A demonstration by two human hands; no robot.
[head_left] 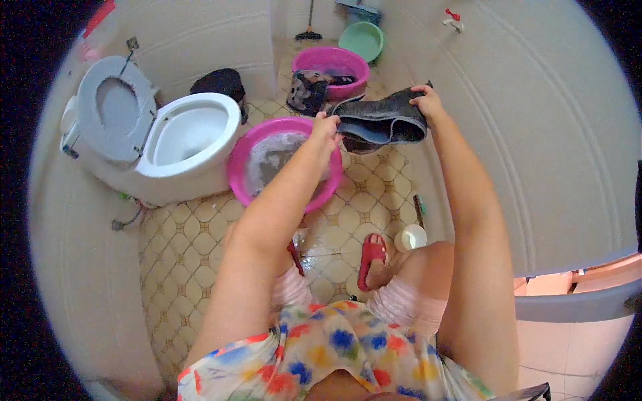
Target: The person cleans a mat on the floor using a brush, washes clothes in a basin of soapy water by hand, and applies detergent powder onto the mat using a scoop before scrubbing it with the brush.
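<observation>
A dark garment [384,110] with a grey edge hangs stretched between my two hands, its opening facing me. My left hand [327,128] is closed on its left end, above the right rim of a pink basin [336,184]. My right hand [426,103] grips its upper right corner, near the wall. Greyish, sudsy water [267,160] fills the pink basin below and left of the garment. Behind, a second pink basin [331,60] holds dark cloth, with patterned fabric [307,93] draped over its front rim.
A white toilet [194,134] with raised lid stands left; a black bin [219,83] is behind it. At the back are a green basin [362,41] and a floor squeegee [308,35]. A white container [410,238] and a brush [419,208] lie near my red slipper [365,264].
</observation>
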